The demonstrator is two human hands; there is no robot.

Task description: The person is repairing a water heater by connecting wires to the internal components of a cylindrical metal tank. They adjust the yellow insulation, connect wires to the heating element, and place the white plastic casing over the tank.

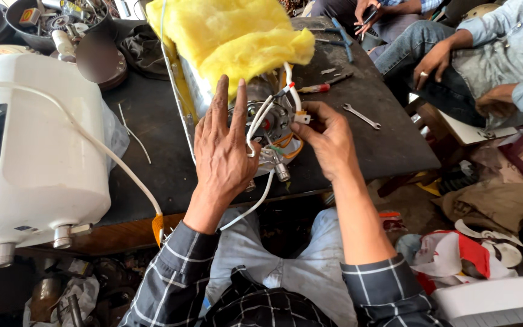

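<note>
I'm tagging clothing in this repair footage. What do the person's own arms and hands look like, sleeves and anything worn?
Both arms wear a dark shirt with a thin white check pattern, the sleeves pushed up to about mid-forearm. Below the sleeves the forearms are bare. The left hand and the right hand are bare too: no gloves, and no ring, watch or bracelet shows. The fingers are uncovered.

Single view only: head-worn camera, looking steeply down and forward from wearer's own eye level. Close range; both hands, left (222,151) and right (329,142), fill frame centre, wearer's knees at near edge. Dark tabletop (370,130) spans middle, running to far edge. White water heater casing (31,151) near left. Seated people's legs far right. No second view to overlap.
</note>
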